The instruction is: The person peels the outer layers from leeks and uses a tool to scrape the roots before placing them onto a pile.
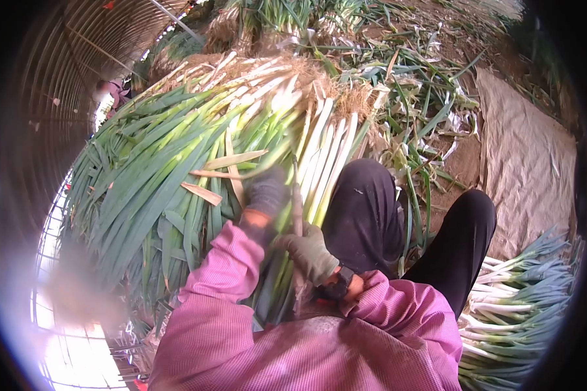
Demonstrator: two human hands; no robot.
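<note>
i count one left hand [267,192], one right hand [312,253], two knees [370,189], one dark wristband [336,285], one brown sheet [528,163] and, with the edges blurred, perhaps three heaps of long onions [150,169].

Leaves [143,163] green; stalks [315,156] white; roots [353,98] brown; sleeves [225,264] pink, finely checked; trousers [365,205] black; sheet [528,163] beige.

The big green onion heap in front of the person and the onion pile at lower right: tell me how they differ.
The big heap fills far more of the view than the lower-right pile.
The big heap's leaves sweep toward lower left; the lower-right pile's point right.
The big heap shows shaggy brown roots; the lower-right pile shows pale ends without such a mass.
Both hold white-and-green stalks.
</note>
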